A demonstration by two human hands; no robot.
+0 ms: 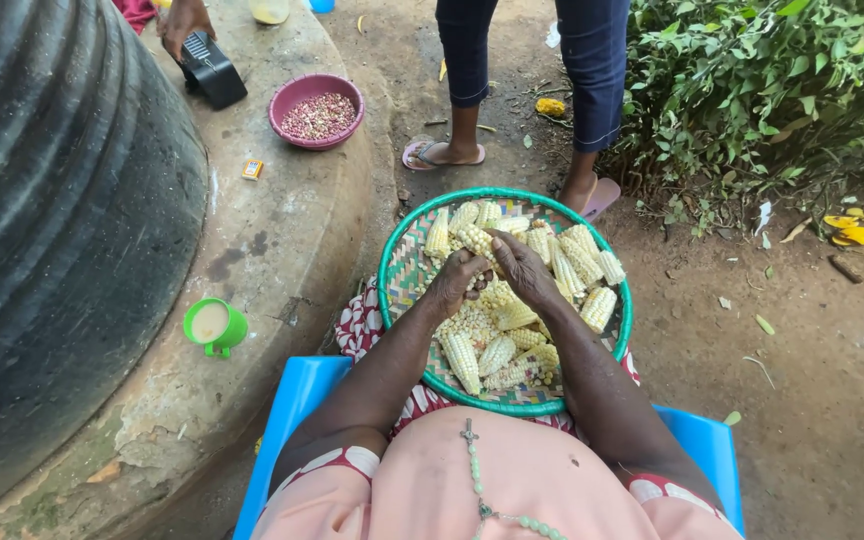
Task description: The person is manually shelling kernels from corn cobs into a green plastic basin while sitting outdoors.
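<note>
A corn cob [479, 243] is gripped between left hand [455, 283] and right hand [524, 268], both closed on it, over the woven tray [402, 262] on the lap. Kernels could be flicked past the green rim, most likely at 12 o'clock, where a bystander's feet [444, 153] crowd. Open ground is left at 3 o'clock; the concrete ledge [282, 240] lies at 9.

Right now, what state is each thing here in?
Round woven tray with green rim: on lap, holding cobs.
Yellow corn cob: gripped by both hands, partly shelled.
Left hand: closed on cob.
Right hand: closed on cob.
Green plastic cup: upright, filled with pale liquid.
Pink bowl: holds reddish grains.
</note>
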